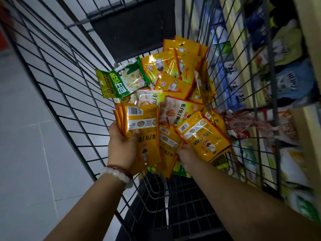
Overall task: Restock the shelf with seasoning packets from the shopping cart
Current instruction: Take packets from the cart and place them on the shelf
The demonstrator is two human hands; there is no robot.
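Inside the black wire shopping cart (pixel 69 94) lies a heap of yellow-orange seasoning packets (pixel 175 70), with a green-and-white packet (pixel 119 80) at its left. My left hand (pixel 121 146) grips a fanned stack of yellow packets (pixel 145 134), barcode side up, above the cart's near end. My right hand (pixel 185 155) holds another yellow packet (pixel 203 136) by its lower edge, just to the right of the stack. A bead bracelet sits on my left wrist.
The store shelf (pixel 305 129) runs along the right of the cart, packed with blurred bagged goods in blue, white, red and green. Pale floor tiles (pixel 26 136) lie to the left. A dark panel (pixel 133 28) closes the cart's far end.
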